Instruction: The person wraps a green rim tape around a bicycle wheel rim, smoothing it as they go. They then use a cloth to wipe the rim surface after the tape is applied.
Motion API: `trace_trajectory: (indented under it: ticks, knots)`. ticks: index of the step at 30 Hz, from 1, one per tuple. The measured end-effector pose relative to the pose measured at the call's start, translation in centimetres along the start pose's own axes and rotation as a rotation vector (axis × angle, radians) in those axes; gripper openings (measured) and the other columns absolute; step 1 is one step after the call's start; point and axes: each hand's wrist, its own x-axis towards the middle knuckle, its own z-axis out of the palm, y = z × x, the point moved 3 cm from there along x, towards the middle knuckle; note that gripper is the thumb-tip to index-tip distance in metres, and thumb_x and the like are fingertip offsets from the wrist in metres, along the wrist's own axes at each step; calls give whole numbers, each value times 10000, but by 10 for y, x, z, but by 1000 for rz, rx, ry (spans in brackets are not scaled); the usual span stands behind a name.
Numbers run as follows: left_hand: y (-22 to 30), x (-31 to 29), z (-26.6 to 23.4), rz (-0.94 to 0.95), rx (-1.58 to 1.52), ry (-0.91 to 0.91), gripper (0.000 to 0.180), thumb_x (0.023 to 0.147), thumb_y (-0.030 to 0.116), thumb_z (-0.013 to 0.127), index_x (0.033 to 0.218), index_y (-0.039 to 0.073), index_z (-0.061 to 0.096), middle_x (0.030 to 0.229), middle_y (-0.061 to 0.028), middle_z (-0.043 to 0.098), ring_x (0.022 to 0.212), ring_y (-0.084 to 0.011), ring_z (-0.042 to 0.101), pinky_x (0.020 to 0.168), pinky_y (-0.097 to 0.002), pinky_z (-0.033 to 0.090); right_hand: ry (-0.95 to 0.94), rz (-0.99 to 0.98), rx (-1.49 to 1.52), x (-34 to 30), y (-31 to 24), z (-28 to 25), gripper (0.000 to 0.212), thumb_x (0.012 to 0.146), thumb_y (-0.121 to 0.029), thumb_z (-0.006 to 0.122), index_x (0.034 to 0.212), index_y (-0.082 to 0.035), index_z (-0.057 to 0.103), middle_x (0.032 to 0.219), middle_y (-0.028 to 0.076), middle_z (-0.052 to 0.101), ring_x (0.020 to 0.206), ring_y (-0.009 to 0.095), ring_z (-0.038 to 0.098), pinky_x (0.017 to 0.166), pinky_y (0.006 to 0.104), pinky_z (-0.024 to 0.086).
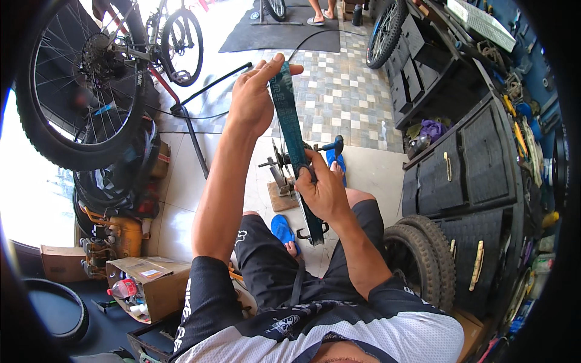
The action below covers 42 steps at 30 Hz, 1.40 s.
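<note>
In front of me a bicycle wheel rim (313,227) stands upright, seen nearly edge-on, with a teal patterned tape (287,115) along its outer face. My left hand (253,97) grips the rim at the top, thumb up and a finger reaching across behind it. Lower down, my right hand (324,190) is closed around the rim, its thumb pressed on the tape. Behind the rim is a metal wheel stand (280,175) on a wooden block (282,198), between my feet. Whether the rim sits fixed in the stand I cannot tell.
A bicycle rear wheel (85,78) hangs at the upper left. An opened cardboard box (160,290) and an orange compressor (124,236) stand at my left. Tyres (433,260) lean against the dark drawer cabinet (460,163) at my right. Another person's feet (318,20) show far ahead.
</note>
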Motion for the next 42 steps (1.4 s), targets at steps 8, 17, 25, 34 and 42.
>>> trace_trajectory:
  ticks: [8, 17, 25, 34, 42]
  knots:
    - [-5, 16, -16, 52, 90, 87, 434, 1032, 419, 718, 1132, 13, 836, 1579, -372, 473, 1668, -355, -35, 1281, -534, 58, 11, 18, 7, -4, -2, -1, 434, 1015, -261, 594, 1389, -45, 560, 721, 196, 721, 686, 427, 735, 647, 517, 565]
    - [2, 14, -20, 238, 183, 14, 288, 1051, 217, 711, 1188, -17, 808, 1409, -138, 704, 1659, -240, -121, 1309, -498, 53, 10, 11, 22, -7, 1, 0, 405, 1017, -255, 591, 1366, -54, 549, 722, 247, 704, 720, 499, 706, 656, 581, 537]
    - [-5, 20, -29, 385, 264, -58, 285, 1010, 240, 764, 1218, 55, 824, 1543, -171, 613, 1660, -297, -158, 1290, -563, -3, 29, -16, 0, -12, -1, -3, 367, 1022, -249, 594, 1339, -68, 555, 745, 254, 706, 738, 500, 707, 656, 584, 539]
    - [-13, 24, -31, 330, -6, -150, 275, 977, 44, 768, 1246, -15, 788, 1798, -88, 134, 1621, -135, 217, 1037, -342, 542, 54, -65, 7, -15, 3, -2, 374, 1034, -267, 607, 1341, -57, 561, 712, 209, 704, 682, 462, 713, 612, 548, 548]
    - [-20, 32, -50, 308, -40, -180, 378, 1001, -7, 711, 1377, 29, 697, 1324, 6, 701, 1180, -172, 664, 1071, -380, 552, 53, -83, 3, -18, 3, -1, 383, 1035, -269, 610, 1341, -44, 559, 715, 205, 707, 660, 454, 711, 591, 541, 556]
